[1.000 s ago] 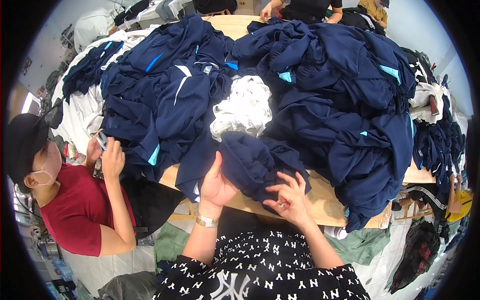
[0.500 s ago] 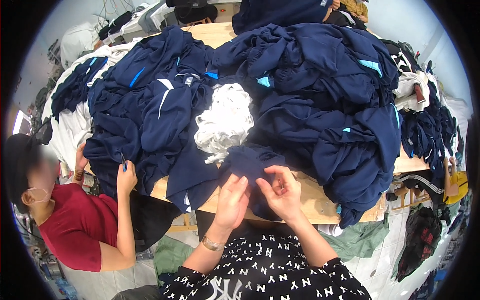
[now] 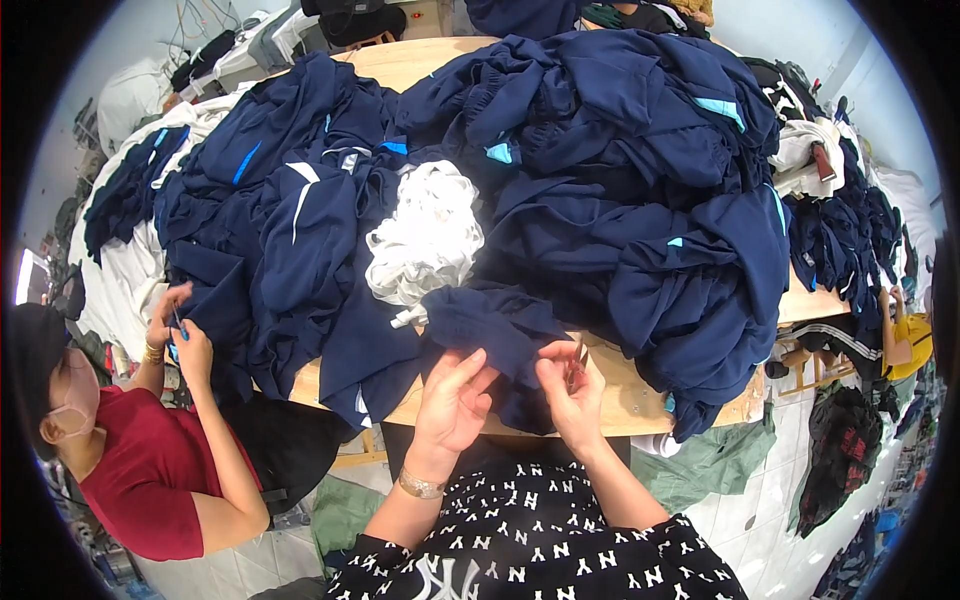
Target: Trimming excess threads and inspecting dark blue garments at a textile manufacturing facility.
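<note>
Left hand [image 3: 455, 400]: thumb and fingers bent in close together at the near edge of the navy cloth; from my remote feed I can't tell if they pinch it.
Right hand [image 3: 572, 395]: fingers curled round a small metal tool [image 3: 577, 368], I'd guess tucked there so thumb and forefinger can handle fabric too.
Navy cloth [image 3: 495, 325]: bunched at the counter's front, between and just beyond both hands; probably kept there for reach.
Counter [image 3: 622, 395]: bare wood shows along the near edge, rest mostly under garments.
White strip heap [image 3: 425, 235]: loose, tangled, just past the cloth, between two piles; I read that as a central spot, easy to reach.
Left pile [image 3: 310, 200]: navy, white and blue bits, slumping over the near edge.
Right pile [image 3: 640, 190]: navy, pale-blue patches, heaped higher; seems split from the left one to leave a middle gap.
Co-worker [image 3: 140, 470]: red top, at my left, blue-handled tool [image 3: 180, 328] in hand.
Far right: person in yellow [image 3: 910, 345], beyond the counter's end.
</note>
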Demonstrator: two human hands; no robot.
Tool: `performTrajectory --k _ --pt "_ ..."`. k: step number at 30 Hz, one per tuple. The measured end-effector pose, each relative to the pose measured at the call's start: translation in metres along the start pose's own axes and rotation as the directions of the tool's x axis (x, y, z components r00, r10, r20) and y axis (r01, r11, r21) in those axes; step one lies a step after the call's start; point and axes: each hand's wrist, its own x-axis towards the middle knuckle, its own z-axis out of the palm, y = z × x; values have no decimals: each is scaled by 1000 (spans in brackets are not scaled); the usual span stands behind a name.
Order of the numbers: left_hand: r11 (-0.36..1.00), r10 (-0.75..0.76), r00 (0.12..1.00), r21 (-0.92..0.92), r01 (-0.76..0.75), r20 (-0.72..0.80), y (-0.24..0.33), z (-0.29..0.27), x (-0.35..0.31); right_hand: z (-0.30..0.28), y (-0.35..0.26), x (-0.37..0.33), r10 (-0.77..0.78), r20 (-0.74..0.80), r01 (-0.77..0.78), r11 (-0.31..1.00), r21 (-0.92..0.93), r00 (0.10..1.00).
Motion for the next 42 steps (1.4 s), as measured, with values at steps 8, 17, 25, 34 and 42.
performTrajectory --k 8,17,25,34,42 --pt "982 -89 989 -155 108 119 -11 6 -3 1 0 6 -30 58 32 999 -32 998" --pt "993 119 990 -24 -118 80 -25 10 -6 12 -5 11 -208 64 216 963 -160 976" --pt "996 90 995 -27 -88 39 -18 18 -6 0 -7 14 -278 -9 272 948 -167 961" --pt "973 222 975 61 -224 27 -28 12 -4 -1 -12 18 -583 431 707 410 -576 689" --pt "964 265 964 41 -264 -17 -24 18 -3 5 1 -6 -489 133 506 821 -264 862"
